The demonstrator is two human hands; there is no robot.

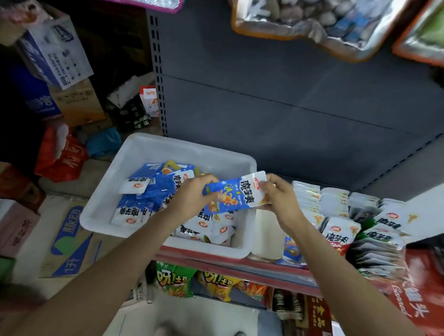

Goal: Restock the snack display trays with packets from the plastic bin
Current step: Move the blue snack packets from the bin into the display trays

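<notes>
I see both hands on one blue packet (229, 195), held in the air above the right side of the white bin (101, 212). The left hand (191, 198) grips its lower left end, fingers curled around the edge. The right hand (281, 197) pinches the upper right end, at the white seal, between thumb and fingers. So the long axis of the packet goes from lower left to upper right, a little tilted, and it already points toward the trays (266, 238) on the shelf.

The place to fill lies to the right of the bin: a white tray just beside the bin wall looks nearly empty, with only one or two blue packets at its front. It sits directly under the right hand, so I judge this hand is the nearer one to carry the packet over and down. The left hand is closer to the bin, where many more blue and white packets lie loose. The trays further right are full of standing packets.
</notes>
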